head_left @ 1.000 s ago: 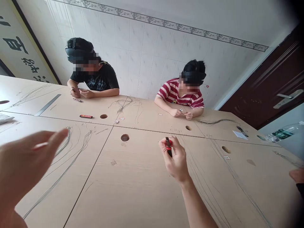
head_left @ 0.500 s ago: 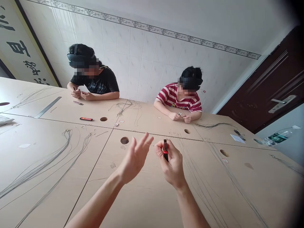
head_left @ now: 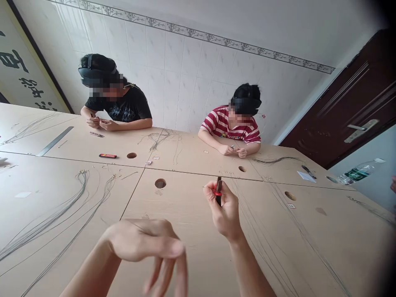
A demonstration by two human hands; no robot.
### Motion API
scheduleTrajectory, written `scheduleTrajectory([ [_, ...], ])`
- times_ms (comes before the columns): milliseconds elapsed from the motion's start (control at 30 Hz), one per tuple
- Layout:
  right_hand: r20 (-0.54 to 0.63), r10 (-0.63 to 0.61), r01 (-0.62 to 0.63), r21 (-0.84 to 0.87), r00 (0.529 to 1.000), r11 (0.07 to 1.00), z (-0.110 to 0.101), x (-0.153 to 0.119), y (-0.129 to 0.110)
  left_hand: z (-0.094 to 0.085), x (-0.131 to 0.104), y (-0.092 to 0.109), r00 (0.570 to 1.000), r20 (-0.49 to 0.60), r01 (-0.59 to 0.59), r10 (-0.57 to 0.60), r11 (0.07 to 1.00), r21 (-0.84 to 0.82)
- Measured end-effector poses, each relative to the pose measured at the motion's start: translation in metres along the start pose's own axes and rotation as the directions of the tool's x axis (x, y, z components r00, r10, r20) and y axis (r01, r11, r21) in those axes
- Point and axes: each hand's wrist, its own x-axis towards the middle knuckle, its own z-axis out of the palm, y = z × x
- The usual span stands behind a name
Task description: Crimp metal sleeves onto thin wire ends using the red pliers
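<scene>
My right hand (head_left: 227, 214) is closed around a small pair of pliers (head_left: 219, 190) with red and black handles, its dark jaws pointing up and away. The thumb and forefinger of that hand press together. A very thin end seems to poke out to their left, too small to make out. Nearer to me, my left hand (head_left: 148, 243) is over the tabletop (head_left: 198, 268), back upward and bent at the wrist. Its fingers hang down apart, partly smeared by motion, with nothing seen in them. Thin grey wires (head_left: 260, 231) lie on the table right of the pliers.
Bundles of wire (head_left: 74, 198) lie at the left. Several round holes, one (head_left: 160, 183) ahead of me, pierce the table. A red and black case (head_left: 108, 156) and a metal ruler (head_left: 55, 141) lie farther off. Two people sit opposite. A water bottle (head_left: 360, 172) is at the right.
My left hand has swung away from the right hand, down toward me, its fingers turning from upward to downward. My right hand stays nearly in place with the pliers. The view has shifted slightly.
</scene>
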Motion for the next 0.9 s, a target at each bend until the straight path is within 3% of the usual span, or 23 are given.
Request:
scheduleTrajectory([
  [33, -0.01, -0.013, 0.013, -0.006, 1.0, 1.0, -0.001, 0.001, -0.002, 0.005, 0.001, -0.002, 0.987, 0.138, 0.082, -0.087, 0.996, 0.04],
  [67, -0.015, -0.025, 0.025, -0.013, 1.0, 1.0, -0.002, 0.001, -0.004, 0.01, 0.003, -0.004, 0.938, 0.282, 0.175, -0.201, 0.978, 0.112],
  [100, -0.016, -0.036, 0.035, -0.019, 0.999, 0.999, -0.003, 0.001, -0.006, 0.013, 0.007, -0.007, 0.887, 0.355, 0.245, -0.296, 0.952, 0.181],
  [133, -0.009, -0.044, 0.044, -0.023, 0.999, 0.999, -0.003, 0.001, -0.008, 0.015, 0.013, -0.011, 0.871, 0.352, 0.282, -0.342, 0.936, 0.212],
  [167, 0.0, -0.051, 0.051, -0.022, 0.999, 0.998, -0.004, -0.001, -0.011, 0.015, 0.02, -0.016, 0.9, 0.288, 0.282, -0.326, 0.942, 0.183],
  [233, 0.026, -0.055, 0.055, -0.014, 0.998, 0.998, -0.003, -0.004, -0.015, 0.013, 0.035, -0.027, 0.981, 0.074, 0.184, -0.181, 0.982, -0.032],
  [300, 0.061, -0.046, 0.046, -0.002, 0.997, 0.999, 0.0, -0.007, -0.017, 0.011, 0.05, -0.032, 0.99, -0.122, 0.026, -0.065, 0.954, -0.297],
  [367, 0.099, -0.028, 0.028, 0.007, 0.995, 1.0, 0.003, -0.009, -0.017, 0.01, 0.061, -0.028, 0.963, -0.27, -0.147, 0.014, 0.865, -0.479],
  [433, 0.13, -0.004, 0.001, 0.019, 0.992, 1.0, 0.006, -0.011, -0.015, 0.012, 0.065, -0.016, 0.928, -0.359, -0.301, 0.101, 0.773, -0.559],
  [633, 0.131, 0.019, -0.021, 0.016, 0.991, 1.0, 0.009, -0.013, -0.008, 0.01, 0.047, 0.019, 0.792, -0.567, -0.57, 0.228, 0.608, -0.552],
  [700, 0.128, 0.019, -0.021, 0.008, 0.992, 1.0, 0.008, -0.012, -0.007, 0.005, 0.035, 0.021, 0.817, -0.483, -0.57, 0.317, 0.577, -0.585],
  [733, 0.122, 0.021, -0.022, 0.005, 0.992, 1.0, 0.007, -0.012, -0.007, 0.003, 0.029, 0.021, 0.855, -0.352, -0.519, 0.382, 0.604, -0.605],
  [800, 0.108, 0.016, -0.016, 0.0, 0.994, 1.0, 0.007, -0.011, -0.007, 0.001, 0.018, 0.021, 0.914, 0.075, -0.303, 0.398, 0.795, -0.526],
  [833, 0.1, 0.006, -0.006, 0.001, 0.995, 1.0, 0.006, -0.01, -0.007, 0.001, 0.014, 0.022, 0.913, 0.278, -0.18, 0.299, 0.907, -0.381],
  [867, 0.093, -0.009, 0.009, 0.002, 0.996, 1.0, 0.006, -0.01, -0.008, 0.003, 0.01, 0.022, 0.905, 0.401, -0.073, 0.143, 0.98, -0.185],
  [900, 0.085, -0.025, 0.025, 0.002, 0.996, 1.0, 0.006, -0.009, -0.009, 0.005, 0.008, 0.023, 0.907, 0.42, 0.023, -0.03, 1.0, 0.022],
])
